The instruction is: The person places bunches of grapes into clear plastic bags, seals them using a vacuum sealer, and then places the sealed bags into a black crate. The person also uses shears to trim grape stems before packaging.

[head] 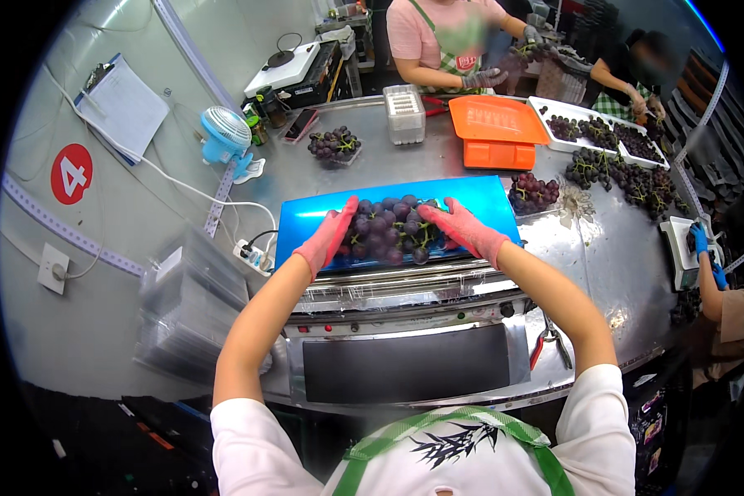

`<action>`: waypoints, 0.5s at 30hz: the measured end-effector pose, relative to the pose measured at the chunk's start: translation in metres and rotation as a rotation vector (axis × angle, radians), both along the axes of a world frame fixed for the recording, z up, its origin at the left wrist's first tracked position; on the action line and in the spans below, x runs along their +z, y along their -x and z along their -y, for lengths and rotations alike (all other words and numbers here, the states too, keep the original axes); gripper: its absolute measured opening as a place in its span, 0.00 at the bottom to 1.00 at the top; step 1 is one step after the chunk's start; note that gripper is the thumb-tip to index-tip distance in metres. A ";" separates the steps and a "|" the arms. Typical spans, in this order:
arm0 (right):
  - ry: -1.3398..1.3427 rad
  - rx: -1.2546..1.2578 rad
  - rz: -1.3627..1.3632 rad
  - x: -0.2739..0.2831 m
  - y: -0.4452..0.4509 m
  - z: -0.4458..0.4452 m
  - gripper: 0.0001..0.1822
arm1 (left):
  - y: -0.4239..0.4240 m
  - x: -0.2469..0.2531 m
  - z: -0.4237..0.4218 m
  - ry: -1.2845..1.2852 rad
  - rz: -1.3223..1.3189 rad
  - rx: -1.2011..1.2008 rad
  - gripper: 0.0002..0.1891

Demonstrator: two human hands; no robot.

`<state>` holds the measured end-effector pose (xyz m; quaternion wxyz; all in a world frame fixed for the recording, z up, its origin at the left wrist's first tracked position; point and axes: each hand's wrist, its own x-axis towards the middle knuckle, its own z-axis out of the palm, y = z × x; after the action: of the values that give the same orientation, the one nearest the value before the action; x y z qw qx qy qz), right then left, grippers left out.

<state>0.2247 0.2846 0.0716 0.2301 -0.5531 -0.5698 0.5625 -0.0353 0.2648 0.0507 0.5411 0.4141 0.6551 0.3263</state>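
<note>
A heap of dark purple grapes (384, 229) with green stems lies between my hands, in what looks like a clear plastic tray mostly hidden beneath the fruit. My left hand (327, 239), in a pinkish-red glove, grips its left side. On the right side my gloved right hand (468, 230) has its fingers against the grapes and the tray edge. Behind and around them is a shiny blue panel (310, 214) of a film-wrapping machine (409, 288). Clear film shows along the machine's metal rollers; a dark plate (406, 366) sits at its front.
An orange scale (499, 155), packed grapes (533, 193), loose bunches (632, 180) and stacked clear trays (405, 118) stand on the steel table. Red-handled pliers or snips (549, 347) lie at right. A blue fan (226, 133) and power strip (254, 255) are left. Co-workers handle grapes opposite.
</note>
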 end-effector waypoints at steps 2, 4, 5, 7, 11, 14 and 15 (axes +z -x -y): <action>0.045 0.003 -0.102 0.001 -0.007 0.003 0.57 | 0.003 -0.001 0.003 -0.018 0.025 -0.015 0.49; 0.110 0.018 -0.209 0.002 -0.018 0.006 0.58 | 0.003 0.003 0.009 -0.037 0.045 0.010 0.46; 0.078 0.058 -0.200 -0.001 -0.023 0.006 0.57 | 0.000 0.009 0.016 -0.047 0.054 0.042 0.44; 0.015 0.141 -0.186 -0.011 -0.030 0.005 0.57 | 0.001 0.008 0.026 -0.069 0.093 0.091 0.41; -0.166 0.160 -0.105 -0.006 -0.016 0.029 0.60 | 0.012 -0.007 0.044 -0.142 0.200 0.177 0.37; -0.181 0.079 -0.147 -0.010 -0.007 0.030 0.61 | 0.011 -0.009 0.047 -0.210 0.234 0.158 0.34; -0.194 0.050 -0.159 -0.016 -0.005 0.028 0.61 | 0.010 -0.008 0.047 -0.213 0.222 0.148 0.33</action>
<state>0.2299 0.2566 0.0554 0.3130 -0.4676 -0.6151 0.5523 -0.0450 0.2176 0.0431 0.5376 0.3813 0.5816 0.4768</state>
